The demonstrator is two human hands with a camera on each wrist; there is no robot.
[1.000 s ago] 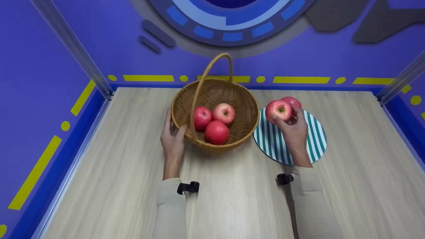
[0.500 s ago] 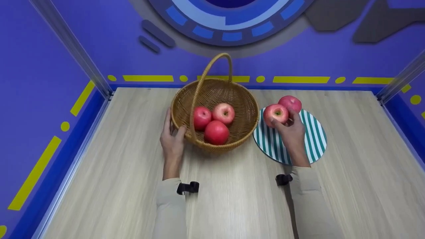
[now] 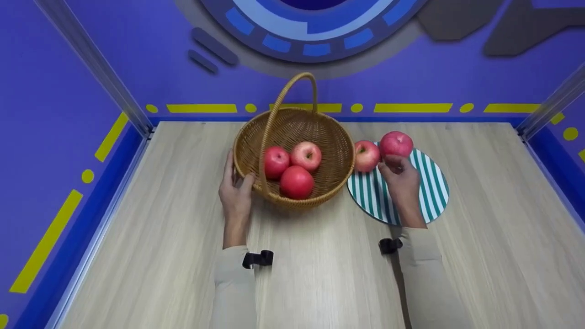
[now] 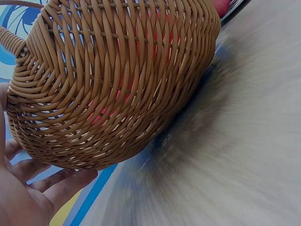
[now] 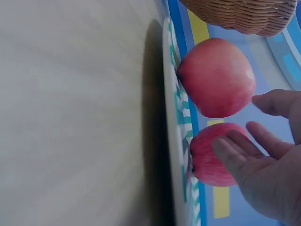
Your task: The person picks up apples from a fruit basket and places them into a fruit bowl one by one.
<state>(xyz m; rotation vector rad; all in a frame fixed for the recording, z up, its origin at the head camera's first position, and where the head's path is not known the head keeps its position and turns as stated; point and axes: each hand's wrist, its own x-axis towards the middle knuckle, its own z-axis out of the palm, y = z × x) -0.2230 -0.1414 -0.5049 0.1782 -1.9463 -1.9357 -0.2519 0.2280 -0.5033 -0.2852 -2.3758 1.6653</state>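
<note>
A brown wicker basket (image 3: 338, 169) with a tall arched handle stands left of centre, with three red apples (image 3: 297, 183) inside. My left hand (image 3: 236, 196) holds its left side, thumb at the rim and fingers along the outer wall; the left wrist view shows those fingers (image 4: 70, 181) against the weave. To the right lies a round green-and-white striped board (image 3: 432, 187). At its back sit a pale red apple (image 3: 367, 156), close to the basket, and a darker pink apple (image 3: 396, 144). My right hand (image 3: 403, 185) hovers just in front of them, fingers parted, nothing in its grasp.
The light wood table (image 3: 311, 265) spreads in front of the basket and board. A blue-purple wall (image 3: 183, 87) with yellow marks closes off the back, and side panels rise at left and right. Each wrist wears a black camera mount (image 3: 259, 259).
My right hand has lowered its apple onto the left back part of the striped board, let go and drawn slightly away. The left hand keeps its place on the basket.
</note>
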